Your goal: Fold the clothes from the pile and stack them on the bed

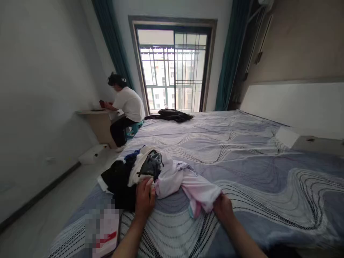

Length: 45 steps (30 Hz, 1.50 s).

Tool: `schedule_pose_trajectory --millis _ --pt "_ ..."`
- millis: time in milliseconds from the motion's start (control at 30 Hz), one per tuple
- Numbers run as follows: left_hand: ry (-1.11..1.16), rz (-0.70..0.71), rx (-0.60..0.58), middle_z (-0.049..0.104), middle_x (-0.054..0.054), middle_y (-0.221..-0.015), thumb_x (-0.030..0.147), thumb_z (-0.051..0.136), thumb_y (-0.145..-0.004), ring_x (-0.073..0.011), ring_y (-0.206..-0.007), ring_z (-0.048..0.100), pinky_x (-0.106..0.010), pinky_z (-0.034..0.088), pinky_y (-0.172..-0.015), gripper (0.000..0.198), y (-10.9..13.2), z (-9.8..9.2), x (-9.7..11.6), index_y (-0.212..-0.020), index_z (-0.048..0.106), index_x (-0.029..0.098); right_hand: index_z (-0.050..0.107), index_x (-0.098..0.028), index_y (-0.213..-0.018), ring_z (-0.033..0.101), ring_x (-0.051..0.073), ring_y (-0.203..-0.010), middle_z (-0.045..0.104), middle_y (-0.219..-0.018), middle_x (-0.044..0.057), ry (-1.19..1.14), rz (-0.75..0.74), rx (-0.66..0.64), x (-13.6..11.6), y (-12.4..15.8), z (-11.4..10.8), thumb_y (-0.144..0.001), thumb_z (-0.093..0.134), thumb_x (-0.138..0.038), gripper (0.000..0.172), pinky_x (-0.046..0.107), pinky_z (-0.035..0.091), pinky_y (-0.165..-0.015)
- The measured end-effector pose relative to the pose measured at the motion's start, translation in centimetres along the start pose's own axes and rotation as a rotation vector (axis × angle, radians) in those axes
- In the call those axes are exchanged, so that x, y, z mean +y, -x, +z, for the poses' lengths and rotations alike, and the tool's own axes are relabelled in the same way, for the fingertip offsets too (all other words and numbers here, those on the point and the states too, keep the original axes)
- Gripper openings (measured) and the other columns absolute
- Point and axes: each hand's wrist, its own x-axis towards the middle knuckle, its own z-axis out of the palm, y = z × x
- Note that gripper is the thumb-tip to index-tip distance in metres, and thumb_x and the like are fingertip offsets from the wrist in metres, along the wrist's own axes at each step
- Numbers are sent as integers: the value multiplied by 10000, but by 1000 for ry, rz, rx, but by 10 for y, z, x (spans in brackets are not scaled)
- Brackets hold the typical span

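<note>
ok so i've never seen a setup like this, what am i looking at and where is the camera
There's no machine here, just a person's two bare hands. The single picture comes from a camera worn on their head, looking forward and down. The right hand grips one end of a white-and-pink cloth garment. The left hand rests against a rumpled heap of black, white and blue clothes; whether it grips anything is unclear. Everything lies on a grey-and-white wavy-patterned bedsheet. Near the left forearm is a flat pale item with red marks, partly blurred out. A dark, soft bundle lies at the far edge. Beyond, another person in a white top sits at a small table.
</note>
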Motion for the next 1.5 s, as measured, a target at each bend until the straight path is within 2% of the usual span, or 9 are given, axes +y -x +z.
schedule_pose_trajectory --millis 167,300,467,667,833,900,1000,1200,1500 --pt "-114 -82 -5 606 -147 -1275 302 487 -929 -309 -1268 504 -533 349 -1097 319 -8 2 18 -1171 662 189 726 -207 -839 644 409 -1076 737 -927 150 121 37 117 40 -12 -120 -612 671 -418 314 499 495 -942" --pt "-203 -162 -155 543 -173 -1394 442 520 -917 -367 -1335 445 -596 327 -1086 428 -1 34 97 -1246 645 197 628 -159 -1174 631 353 -1095 692 -1117 158 34 -48 252 25 -1 -92 -749 570 -528 565 489 498 -949" --pt "-7 -226 -427 682 -114 -1090 320 434 -947 -254 -1008 635 -382 485 -875 287 16 60 168 -1032 678 194 638 -247 -1211 573 300 -1199 653 -1271 85 139 -385 -56 -14 24 -42 -845 586 -464 429 448 440 -1036" --pt "325 -520 -376 705 -26 -786 492 364 -960 -197 -805 654 -277 483 -761 430 -39 -17 83 -819 654 208 660 -190 -1009 656 259 -860 725 -909 82 -7 -164 154 -17 7 -110 -908 461 -515 394 346 524 -776" --pt "39 -489 -935 718 -53 -768 386 467 -891 -239 -792 678 -308 493 -742 342 -57 -72 37 -725 682 178 711 -188 -1008 667 304 -919 729 -934 111 250 -141 38 0 -13 -131 -804 482 -420 385 398 528 -809" --pt "-156 -515 -1008 725 -126 -835 321 514 -853 -303 -853 687 -380 501 -771 273 -46 -66 50 -805 715 142 696 -170 -1134 649 324 -1041 703 -1092 156 436 -166 115 -6 -8 -117 -795 481 -337 435 448 505 -904" --pt "-198 -387 -742 682 -212 -1164 333 417 -933 -337 -1098 640 -470 492 -907 427 -20 -32 89 -1208 658 112 554 -176 -1377 427 331 -1380 525 -1437 162 566 -412 251 -31 15 -85 -874 433 -255 524 544 321 -1129" --pt "2 38 -488 591 -69 -1423 354 517 -932 -285 -1326 521 -531 414 -1099 404 25 31 160 -1323 604 301 350 -287 -1541 245 312 -1495 340 -1607 64 580 -661 -478 -58 78 -16 -927 537 -466 666 570 172 -1209" --pt "110 171 -568 531 -99 -1480 520 729 -775 -334 -1369 469 -581 371 -1137 666 51 -20 102 -1387 561 317 484 -328 -1466 290 323 -1474 357 -1599 75 558 -600 -756 -44 63 -64 -786 717 -519 744 547 213 -1204"
